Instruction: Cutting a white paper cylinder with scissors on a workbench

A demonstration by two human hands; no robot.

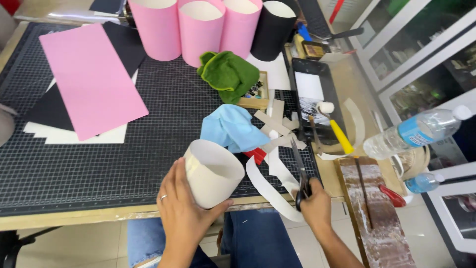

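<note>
At the lower centre of the frame, the left hand (184, 213) is wrapping around a cream-white paper cylinder (213, 171), grasping its outer wall while the open tube is tilting over the near edge of the black gridded cutting mat (74, 168). Just right of it, the right hand (313, 203) is clenching the handles of a pair of dark metal scissors (300, 171), whose blades are pointing up the frame across a curling white paper strip (270, 186). Above the cylinder, a crumpled light blue cloth (230, 128) is lying beside loose beige paper offcuts (275, 126), and a folded green cloth (228, 74) is sitting higher up. Along the top edge, three upright pink paper tubes (198, 30) are standing next to a black paper tube (272, 30). Toward the upper left, a flat pink paper sheet (89, 79) is resting on black and white sheets. At the right, a clear plastic water bottle with a blue label (419, 131) is lying on its side.
</note>
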